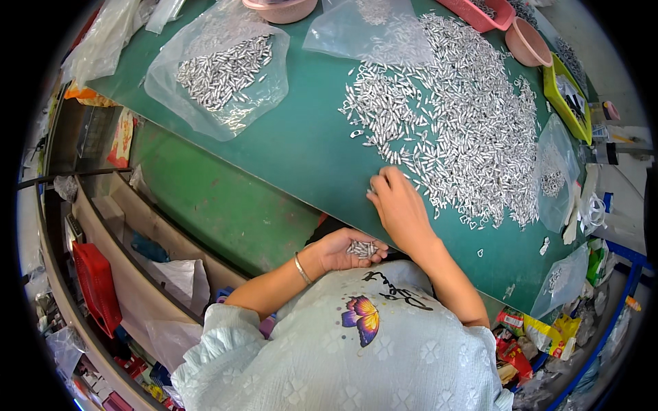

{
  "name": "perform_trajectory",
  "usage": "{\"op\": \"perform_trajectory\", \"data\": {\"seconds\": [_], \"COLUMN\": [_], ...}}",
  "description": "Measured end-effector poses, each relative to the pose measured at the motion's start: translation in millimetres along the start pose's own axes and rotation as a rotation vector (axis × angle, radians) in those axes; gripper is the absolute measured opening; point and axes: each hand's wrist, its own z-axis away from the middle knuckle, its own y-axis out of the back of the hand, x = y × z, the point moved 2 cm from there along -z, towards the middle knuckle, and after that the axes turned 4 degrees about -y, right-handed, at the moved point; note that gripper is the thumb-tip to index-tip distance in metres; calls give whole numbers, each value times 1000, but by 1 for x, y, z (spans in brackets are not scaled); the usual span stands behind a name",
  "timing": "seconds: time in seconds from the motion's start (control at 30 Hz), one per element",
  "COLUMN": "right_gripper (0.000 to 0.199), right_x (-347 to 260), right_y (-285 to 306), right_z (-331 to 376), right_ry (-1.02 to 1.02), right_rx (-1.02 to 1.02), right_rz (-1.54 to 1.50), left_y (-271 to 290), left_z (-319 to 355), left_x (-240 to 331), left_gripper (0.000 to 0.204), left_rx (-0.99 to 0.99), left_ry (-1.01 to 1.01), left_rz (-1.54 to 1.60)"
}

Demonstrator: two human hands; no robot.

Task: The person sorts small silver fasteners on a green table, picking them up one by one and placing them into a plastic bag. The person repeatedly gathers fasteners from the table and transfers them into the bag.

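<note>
In the cupped palm of my left hand (334,251), at the table's near edge, lies a small heap of silver spindle-shaped metal pieces (361,249); its fingers curl round them. My right hand (399,205) rests over the green tabletop (301,157), fingers bent and drawn together by the near left edge of a wide spread of the same pieces (473,116). Whatever its fingertips may pinch is too small and hidden to name. Some ring-like or clasp-like bits lie among the spread's edges.
A clear plastic bag (274,89) with more pieces lies at the far left, another bag (336,34) at the far middle. Pink bowls (528,42) and a yellow-green tray (563,103) line the far right. Shelving with a red case (96,288) stands left.
</note>
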Motion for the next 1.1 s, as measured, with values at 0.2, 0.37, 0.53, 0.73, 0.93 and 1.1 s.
{"op": "perform_trajectory", "data": {"seconds": [0.2, 0.37, 0.53, 0.73, 0.93, 1.1], "right_gripper": [26, 24, 20, 18, 16, 20], "right_x": [-19, -16, 21, 19, 25, 26], "right_y": [14, 27, 21, 17, 22, 23], "right_z": [48, 45, -5, 6, 1, 14], "right_ry": [72, 20, -153, -56, -113, -47], "right_rx": [-234, -141, 299, 128, 144, 95], "right_rz": [-89, -285, 194, 134, 238, 72], "left_y": [-10, 0, 0, -2, -14, -22], "left_z": [2, -1, -3, -1, -1, 0], "left_x": [-1, -3, 0, 1, 2, -2], "left_gripper": [35, 36, 36, 40, 41, 39], "left_rx": [96, 155, 69, 95, 149, 163], "left_ry": [-55, -48, -36, -51, -53, -70], "left_rz": [80, 135, 5, -166, -293, -293]}}
